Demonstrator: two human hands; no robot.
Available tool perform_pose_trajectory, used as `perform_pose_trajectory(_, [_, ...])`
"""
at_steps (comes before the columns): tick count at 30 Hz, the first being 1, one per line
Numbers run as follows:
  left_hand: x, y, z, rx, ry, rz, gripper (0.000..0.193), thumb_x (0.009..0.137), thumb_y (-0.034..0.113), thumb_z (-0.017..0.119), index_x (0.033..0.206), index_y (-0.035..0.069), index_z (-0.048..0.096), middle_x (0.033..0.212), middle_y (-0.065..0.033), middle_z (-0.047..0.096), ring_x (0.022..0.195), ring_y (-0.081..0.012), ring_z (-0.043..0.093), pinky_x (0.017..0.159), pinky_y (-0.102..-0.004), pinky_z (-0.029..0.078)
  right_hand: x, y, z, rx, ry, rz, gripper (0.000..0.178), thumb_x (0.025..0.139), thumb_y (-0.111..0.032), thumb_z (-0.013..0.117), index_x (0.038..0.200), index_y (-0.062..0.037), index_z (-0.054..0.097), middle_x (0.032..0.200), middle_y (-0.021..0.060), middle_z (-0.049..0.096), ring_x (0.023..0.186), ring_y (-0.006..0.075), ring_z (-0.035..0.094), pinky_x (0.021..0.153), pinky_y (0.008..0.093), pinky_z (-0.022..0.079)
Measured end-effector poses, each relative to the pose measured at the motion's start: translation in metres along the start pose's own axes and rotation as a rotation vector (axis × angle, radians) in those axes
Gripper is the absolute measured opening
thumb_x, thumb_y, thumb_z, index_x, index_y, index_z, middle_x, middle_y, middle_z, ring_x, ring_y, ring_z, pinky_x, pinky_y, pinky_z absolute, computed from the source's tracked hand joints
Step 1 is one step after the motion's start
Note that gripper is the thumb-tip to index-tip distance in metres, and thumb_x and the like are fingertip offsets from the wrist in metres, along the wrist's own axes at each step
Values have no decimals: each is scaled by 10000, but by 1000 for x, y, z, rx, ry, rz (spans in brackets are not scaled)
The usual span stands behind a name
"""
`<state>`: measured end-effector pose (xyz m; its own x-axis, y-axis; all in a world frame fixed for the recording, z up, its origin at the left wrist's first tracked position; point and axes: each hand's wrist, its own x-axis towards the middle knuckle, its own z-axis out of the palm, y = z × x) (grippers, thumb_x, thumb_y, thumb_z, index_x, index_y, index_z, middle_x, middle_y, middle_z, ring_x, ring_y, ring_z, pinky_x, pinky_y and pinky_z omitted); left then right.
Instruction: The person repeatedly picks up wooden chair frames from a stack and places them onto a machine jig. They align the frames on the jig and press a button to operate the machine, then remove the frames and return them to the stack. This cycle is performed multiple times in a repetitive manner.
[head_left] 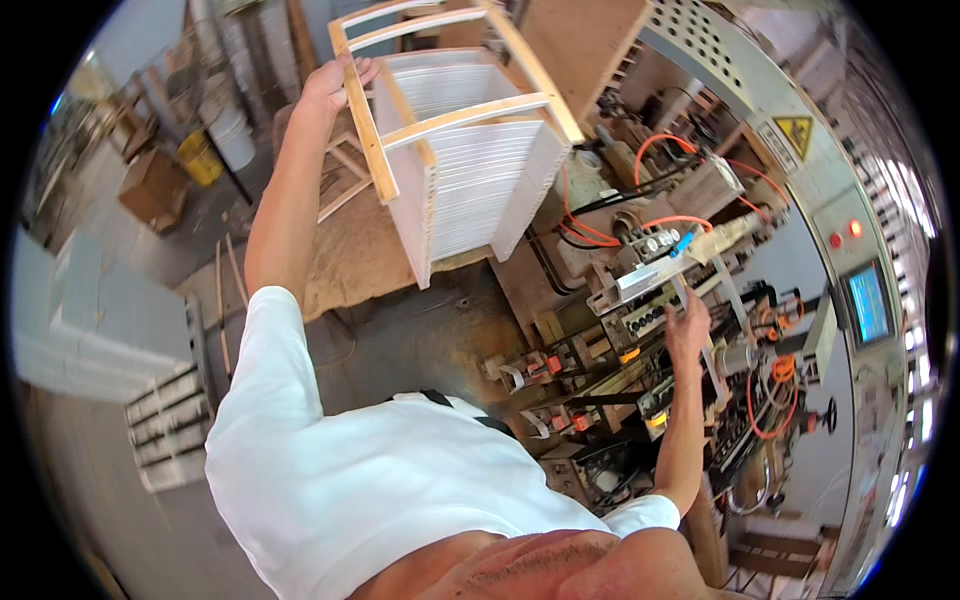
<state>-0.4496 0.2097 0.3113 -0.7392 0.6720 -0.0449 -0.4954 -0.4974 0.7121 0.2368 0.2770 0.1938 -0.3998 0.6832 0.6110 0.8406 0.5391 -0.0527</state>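
Note:
My left hand (335,84) is closed round the side rail of a pale wooden frame (372,130) at the upper left. The frame has curved crosspieces and rests tilted on top of a tall stack of white-edged frames (475,190). My right hand (688,328) reaches into a machine on the right, its fingers closed round a narrow pale slat (712,372). The slat lies below a metal clamp bar (655,277) with a blue fitting on it. Part of the slat is hidden behind my fingers and palm.
The stack stands on a brown worktable (355,270). Orange hoses (660,150) and red-tipped clamps (548,366) crowd the machine. A control panel with a lit screen (866,303) stands far right. White stacked panels (120,310), a carton (155,190) and a yellow bucket (200,158) are left.

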Motion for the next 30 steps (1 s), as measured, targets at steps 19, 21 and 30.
perform_pose_trajectory(19, [-44,-111,66,1746,-1042,554,607,771,313,701,1241,-43,557,1173,-274,604,1119,-385,578,969,-401,441,-249,-142,-20,449,-76,853,346,823,-114,695,1135,7,606,1008,155,640,823,252,648,737,333,517])
perform_pose_trajectory(21, [-26,-121,51,1769,-914,738,538,715,202,698,1194,-19,597,1094,-268,630,1046,-386,607,915,-413,476,-256,-159,-35,410,-70,822,354,814,-134,703,1130,-8,611,1020,154,638,814,260,642,729,343,512])
perform_pose_trajectory(30, [-28,-154,56,1840,-961,977,662,737,177,720,1332,8,485,1286,-234,541,1211,-390,498,1015,-431,408,-370,-228,-150,141,95,1027,365,803,-112,696,1151,-46,609,1125,142,630,953,303,634,817,373,514])
